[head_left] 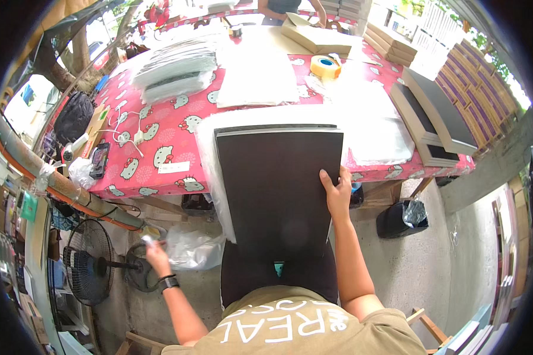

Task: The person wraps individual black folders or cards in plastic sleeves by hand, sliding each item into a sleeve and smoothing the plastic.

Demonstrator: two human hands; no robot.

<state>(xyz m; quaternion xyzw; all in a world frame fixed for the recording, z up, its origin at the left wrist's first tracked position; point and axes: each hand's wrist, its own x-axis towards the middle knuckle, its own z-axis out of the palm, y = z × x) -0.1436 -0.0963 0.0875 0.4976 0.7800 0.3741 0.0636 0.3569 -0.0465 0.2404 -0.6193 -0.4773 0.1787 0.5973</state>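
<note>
A large flat black board (281,183) slopes from the pink table down to my lap. My right hand (338,194) grips its right edge, thumb on the top face and fingers round the side. Clear plastic wrap (210,171) lies under the board and shows along its left edge. My left hand (156,256), with a dark band on its wrist, is out to the left above the floor, apart from the board. Its fingers are closed on something small and whitish, too blurred to name.
On the patterned pink table (177,121) lie stacked plastic-wrapped sheets (180,68), a tape roll (326,67), a phone (99,160) and dark-topped boards (438,112). A fan (89,262) stands left, a black bin (401,219) right. Another person (284,6) is across the table.
</note>
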